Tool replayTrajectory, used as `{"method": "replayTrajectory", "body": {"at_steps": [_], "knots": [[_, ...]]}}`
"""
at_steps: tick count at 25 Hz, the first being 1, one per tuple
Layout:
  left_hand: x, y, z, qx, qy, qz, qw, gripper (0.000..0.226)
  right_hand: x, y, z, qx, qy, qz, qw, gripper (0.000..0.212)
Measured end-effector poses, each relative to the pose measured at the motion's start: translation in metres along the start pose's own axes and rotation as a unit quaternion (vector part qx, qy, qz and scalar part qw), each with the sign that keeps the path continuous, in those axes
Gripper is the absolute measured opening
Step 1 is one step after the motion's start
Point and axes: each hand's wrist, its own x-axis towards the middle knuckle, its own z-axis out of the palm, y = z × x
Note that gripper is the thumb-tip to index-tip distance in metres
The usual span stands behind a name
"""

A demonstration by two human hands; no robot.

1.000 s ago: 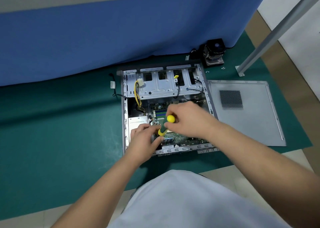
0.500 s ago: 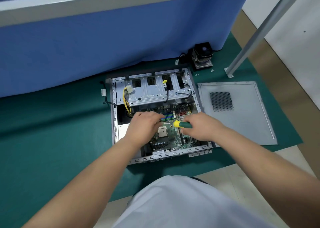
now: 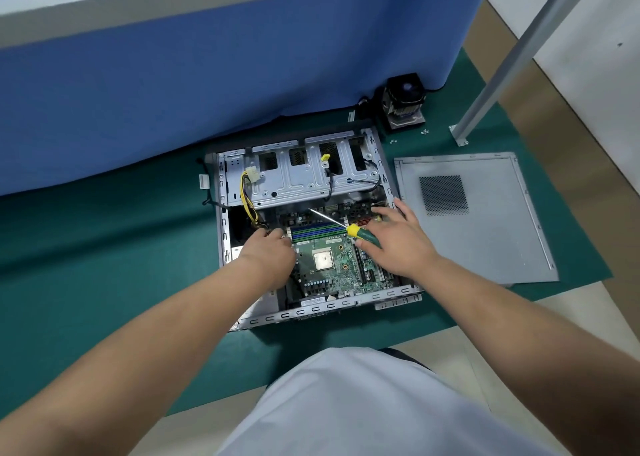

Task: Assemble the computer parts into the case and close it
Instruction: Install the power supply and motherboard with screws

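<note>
so the computer case (image 3: 313,312) is lying on its side on the green mat (image 3: 104,265), side open, with the motherboard (image 3: 329,268) sitting inside it. you can see the bare CPU (image 3: 322,260) in the middle of the board and the RAM slots (image 3: 317,231) just above it. right hand (image 3: 398,244) has the screwdriver (image 3: 363,236) tucked under the palm, thumb against the green and yellow handle, other fingers stretched out pretty straight over the right edge of the board; the metal shaft points up and left over the board toward the drive cage (image 3: 301,175). left hand (image 3: 268,255) is down at the left edge of the board by the RAM slots, fingers curled, can't tell if it's actually got hold of anything. the side panel (image 3: 485,234) is flat on the mat just right of the case, and the CPU cooler (image 3: 405,107) sits further back near the blue partition (image 3: 207,75), with a few small screws (image 3: 424,131) just beside it
</note>
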Motion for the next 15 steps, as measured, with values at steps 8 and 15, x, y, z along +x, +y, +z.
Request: {"method": "replayTrajectory", "body": {"at_steps": [8, 15], "knots": [[-0.01, -0.012, -0.012, -0.02, -0.014, 0.113, 0.993, 0.021, -0.001, -0.002, 0.01, -0.052, 0.075, -0.006, 0.996, 0.056], [-0.024, -0.015, -0.016, -0.029, -0.041, 0.165, 0.985, 0.025, -0.004, 0.003, 0.014, 0.043, 0.119, -0.027, 0.992, 0.041]]}}
